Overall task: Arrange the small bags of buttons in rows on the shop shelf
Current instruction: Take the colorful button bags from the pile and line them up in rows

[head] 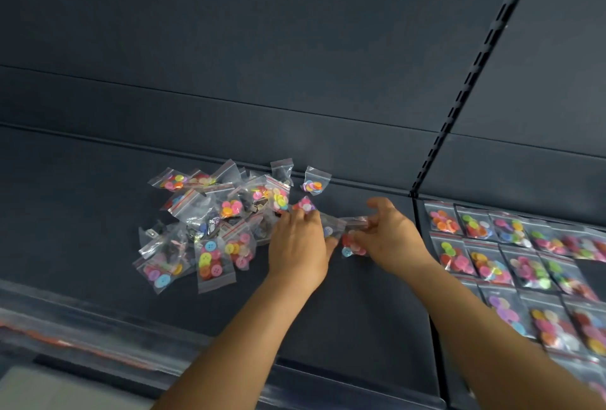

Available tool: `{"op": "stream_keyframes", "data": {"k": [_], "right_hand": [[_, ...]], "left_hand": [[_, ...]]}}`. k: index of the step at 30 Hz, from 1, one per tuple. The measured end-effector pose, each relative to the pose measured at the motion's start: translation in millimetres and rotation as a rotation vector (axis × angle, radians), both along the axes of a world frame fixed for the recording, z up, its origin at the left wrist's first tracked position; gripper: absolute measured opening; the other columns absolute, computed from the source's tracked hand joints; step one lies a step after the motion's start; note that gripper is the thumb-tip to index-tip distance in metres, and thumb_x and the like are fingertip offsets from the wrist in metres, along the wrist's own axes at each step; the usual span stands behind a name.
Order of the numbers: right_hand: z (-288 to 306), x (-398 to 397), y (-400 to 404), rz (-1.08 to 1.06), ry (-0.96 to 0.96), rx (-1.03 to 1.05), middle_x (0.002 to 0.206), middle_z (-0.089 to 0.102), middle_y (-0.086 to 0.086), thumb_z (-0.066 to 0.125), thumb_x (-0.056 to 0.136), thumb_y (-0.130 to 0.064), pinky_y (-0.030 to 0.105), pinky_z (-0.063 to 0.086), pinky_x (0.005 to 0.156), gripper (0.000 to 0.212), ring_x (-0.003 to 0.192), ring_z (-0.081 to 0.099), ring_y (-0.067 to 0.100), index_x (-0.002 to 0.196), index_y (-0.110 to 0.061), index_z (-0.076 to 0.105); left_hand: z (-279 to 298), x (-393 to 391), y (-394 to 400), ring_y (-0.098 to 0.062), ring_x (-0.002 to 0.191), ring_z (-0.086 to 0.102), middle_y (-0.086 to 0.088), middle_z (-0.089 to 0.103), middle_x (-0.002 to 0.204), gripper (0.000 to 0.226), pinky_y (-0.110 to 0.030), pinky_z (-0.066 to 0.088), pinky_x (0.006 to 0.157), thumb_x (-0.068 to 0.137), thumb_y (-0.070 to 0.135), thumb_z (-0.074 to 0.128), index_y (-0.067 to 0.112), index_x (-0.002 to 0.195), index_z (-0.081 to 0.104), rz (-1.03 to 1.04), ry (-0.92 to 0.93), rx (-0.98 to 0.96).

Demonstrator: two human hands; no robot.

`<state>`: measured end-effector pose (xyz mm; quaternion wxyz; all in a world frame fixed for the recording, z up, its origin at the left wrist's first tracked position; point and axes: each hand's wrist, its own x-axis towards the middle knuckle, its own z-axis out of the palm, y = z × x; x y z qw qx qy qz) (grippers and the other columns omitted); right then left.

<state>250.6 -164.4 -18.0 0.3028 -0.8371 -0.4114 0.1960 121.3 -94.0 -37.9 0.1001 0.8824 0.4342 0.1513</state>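
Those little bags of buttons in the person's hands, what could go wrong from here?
1. Both hands work close together: the right hand pinches a bag of red buttons, the left hand touches another. A slippery bag might slide from the grip.
2. The left hand sits against the loose pile, so it may scatter.
3. A forearm could brush the finished rows out of line.

— Where does the heap of button bags (210, 222) lie?
— On the shelf (360, 304), left of centre, its far edge touching the back panel (229, 49).
— And the hands?
— The left hand (300, 245) rests at the heap's right edge. The right hand (390, 235) is just beside it, to the right, with a bag (352, 245) between them.
— The rows of bags (524, 262)?
— Further right, past the slotted upright (472, 75), flat on the neighbouring shelf. One loose bag (314, 181) lies behind the left hand.
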Motion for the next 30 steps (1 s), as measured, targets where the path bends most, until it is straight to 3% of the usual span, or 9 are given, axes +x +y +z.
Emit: {"op": "stream_keyframes", "data": {"k": [2,5,6,8,13,16,20,23,30], "right_hand": [[0,-1,-1,0.002,-0.003,-0.066,0.084,0.063,-0.005,0.068,0.081,-0.026,0.017,0.039,0.055,0.055,0.076,0.057,0.010,0.130,-0.016,0.045],[0,-5,-3,0.005,-0.012,-0.030,0.074,0.065,-0.002,0.068,0.080,-0.019,0.020,0.045,0.052,0.015,0.070,0.061,0.014,0.094,-0.013,0.063],[0,-6,-4,0.009,-0.012,-0.003,0.071,0.065,-0.002,0.068,0.080,-0.015,0.018,0.046,0.051,0.005,0.067,0.061,0.014,0.084,-0.013,0.065],[1,-9,-6,0.014,0.005,0.060,0.066,0.062,-0.006,0.066,0.079,-0.010,0.008,0.040,0.044,0.008,0.060,0.057,0.008,0.073,-0.016,0.065],[8,-11,-9,-0.020,0.111,0.187,0.071,0.063,-0.006,0.063,0.083,-0.015,0.011,0.041,0.049,0.008,0.062,0.055,0.007,0.078,-0.020,0.063],[15,-10,-14,-0.059,0.279,0.301,0.075,0.066,0.001,0.062,0.086,-0.014,0.029,0.054,0.063,0.005,0.067,0.060,0.016,0.081,-0.016,0.061],[26,-2,-28,-0.093,0.407,0.415,0.081,0.071,0.003,0.068,0.083,-0.016,0.021,0.053,0.061,0.005,0.068,0.064,0.012,0.085,-0.017,0.064],[34,9,-40,-0.115,0.430,0.487,0.076,0.072,-0.001,0.067,0.085,-0.015,0.020,0.052,0.061,0.002,0.066,0.064,0.009,0.084,-0.017,0.067],[45,52,-88,-0.237,0.397,0.591,0.072,0.072,-0.002,0.062,0.088,-0.014,0.021,0.053,0.059,0.011,0.064,0.065,0.009,0.081,-0.019,0.068]], "left_hand": [[1,1,-1,-0.024,0.108,0.051,-0.006,0.057,0.116,0.043,-0.032,0.040,0.090,0.087,0.040,0.060,0.011,0.117,0.052,0.021,-0.040,-0.025],[3,1,-2,-0.025,0.104,0.054,-0.006,0.060,0.112,0.040,-0.033,0.044,0.081,0.085,0.037,0.065,0.010,0.113,0.057,0.076,-0.106,-0.125],[4,0,-3,-0.025,0.102,0.056,-0.006,0.061,0.108,0.037,-0.033,0.044,0.076,0.085,0.037,0.065,0.010,0.110,0.059,0.089,-0.119,-0.154],[4,-3,-3,-0.025,0.097,0.058,-0.005,0.064,0.100,0.029,-0.032,0.043,0.068,0.086,0.036,0.063,0.012,0.103,0.063,0.085,-0.147,-0.181],[9,-8,-7,-0.014,0.077,0.058,0.005,0.062,0.082,0.017,-0.028,0.043,0.060,0.088,0.034,0.061,0.017,0.084,0.058,0.029,-0.383,-0.265],[20,-6,-10,-0.009,0.071,0.059,0.006,0.064,0.079,0.013,-0.022,0.042,0.057,0.086,0.033,0.062,0.023,0.085,0.054,0.027,-0.587,-0.444],[33,7,-18,-0.011,0.068,0.062,0.001,0.068,0.082,0.018,-0.033,0.055,0.070,0.085,0.027,0.063,0.021,0.101,0.060,0.023,-0.764,-0.647],[40,24,-29,-0.013,0.065,0.060,0.000,0.067,0.075,0.019,-0.040,0.055,0.075,0.088,0.024,0.061,0.014,0.104,0.064,0.018,-0.805,-0.742],[58,77,-71,-0.007,0.064,0.064,0.007,0.068,0.070,0.010,-0.023,0.057,0.067,0.082,0.013,0.069,0.016,0.091,0.065,-0.057,-0.880,-0.959]]}}
